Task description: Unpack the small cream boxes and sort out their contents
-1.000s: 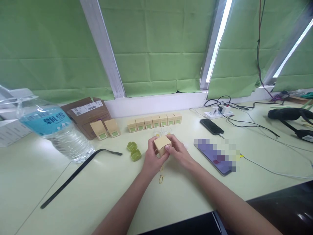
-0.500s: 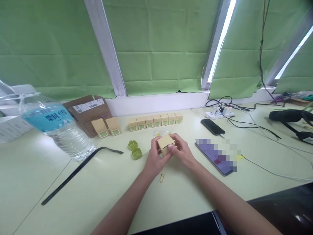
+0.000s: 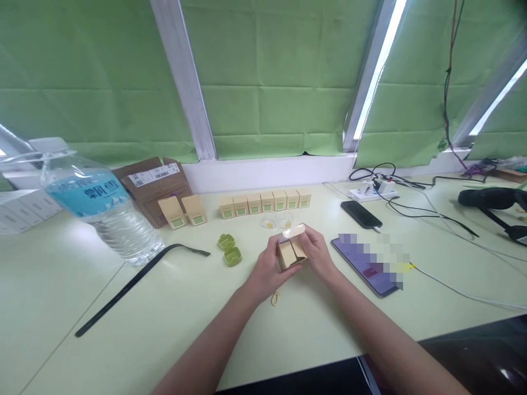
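Between my hands, above the table, is a small tan cardboard box (image 3: 291,254) with its lid flap raised at the far side. My left hand (image 3: 267,269) wraps around its left side, thumb along the edge. On the right, my right hand (image 3: 318,251) grips the box near the raised flap. Just below my hands lies a small yellow loop (image 3: 275,298) on the table. An open green case (image 3: 230,251) in two halves rests to the left. Behind the box are clear round plastic pieces (image 3: 276,221) with yellow centres.
Several small tan boxes (image 3: 267,202) stand in a row at the back, with two open-lidded ones (image 3: 193,209) further left. A water bottle (image 3: 111,214), a black strap (image 3: 135,291) and a brown carton (image 3: 154,184) are left. Two phones (image 3: 360,214), a power strip (image 3: 373,192) and cables lie right.
The box's flap, lying over the top before, now stands up and the opening shows. Both hands have shifted slightly right with the box. The view has turned a little left.
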Tool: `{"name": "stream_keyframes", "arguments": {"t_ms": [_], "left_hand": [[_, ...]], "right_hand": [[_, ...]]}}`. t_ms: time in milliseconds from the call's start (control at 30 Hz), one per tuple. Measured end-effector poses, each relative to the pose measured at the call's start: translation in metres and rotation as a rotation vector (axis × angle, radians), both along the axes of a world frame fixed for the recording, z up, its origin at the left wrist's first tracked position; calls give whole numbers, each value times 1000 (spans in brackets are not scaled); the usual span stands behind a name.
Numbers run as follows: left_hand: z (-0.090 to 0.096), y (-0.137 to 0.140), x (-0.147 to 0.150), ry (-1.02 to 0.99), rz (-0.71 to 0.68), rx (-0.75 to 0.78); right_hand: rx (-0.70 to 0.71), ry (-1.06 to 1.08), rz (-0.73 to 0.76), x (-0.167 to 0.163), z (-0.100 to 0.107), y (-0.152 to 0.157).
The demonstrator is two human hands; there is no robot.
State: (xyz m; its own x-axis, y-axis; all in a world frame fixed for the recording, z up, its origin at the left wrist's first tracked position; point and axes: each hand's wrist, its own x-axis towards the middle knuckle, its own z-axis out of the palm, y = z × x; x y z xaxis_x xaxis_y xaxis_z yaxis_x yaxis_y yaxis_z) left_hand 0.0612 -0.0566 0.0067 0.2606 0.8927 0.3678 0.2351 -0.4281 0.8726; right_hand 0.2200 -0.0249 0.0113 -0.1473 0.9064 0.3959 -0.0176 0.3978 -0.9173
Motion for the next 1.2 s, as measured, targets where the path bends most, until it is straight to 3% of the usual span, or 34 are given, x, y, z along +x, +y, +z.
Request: {"name": "stream_keyframes", "arguments": {"t_ms": [333,633,967,1200], "left_hand": [[3,1,2,18,81,70],[-2,12,-4,-10,352,119],[-3,13,-4,-84,312,105],[-12,18,-7,19,324,252]], "right_hand": [[-6,-22,86,0,5,-2],[11,-92,141,-4,7,-7],[-4,-107,-43,-4,4,-2],[-19,-157,-50,-2,5,-2]]}}
